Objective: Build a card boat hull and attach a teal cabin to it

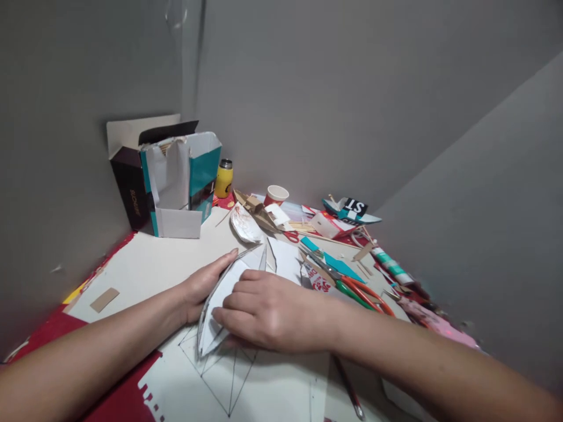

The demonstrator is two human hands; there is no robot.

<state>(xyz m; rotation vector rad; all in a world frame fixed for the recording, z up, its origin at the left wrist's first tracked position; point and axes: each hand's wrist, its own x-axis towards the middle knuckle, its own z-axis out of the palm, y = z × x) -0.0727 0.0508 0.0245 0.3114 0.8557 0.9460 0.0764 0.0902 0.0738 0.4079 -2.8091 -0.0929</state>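
Observation:
A folded white cardboard piece [220, 300] with a pointed end is held between my two hands, above a paper sheet [272, 387] with ruled geometric lines. My left hand [200, 287] grips its left edge, thumb toward the far tip. Across the inner face lie the curled fingers of my right hand [268, 310], pressing on the cardboard. Part of the piece is hidden behind that hand. Just right of it rest scissors with orange handles [363, 293] and a green-handled tool [352, 293]. A dark pen or pencil [349, 390] lies below my right forearm.
An opened teal and white box [180, 225] stands at the back left, near a yellow bottle [224, 177]. A paper cup [277, 195], cardboard scraps, sticks and a small teal boat-like model [345, 212] crowd the back. A pink glue gun-like item [435, 316] lies right.

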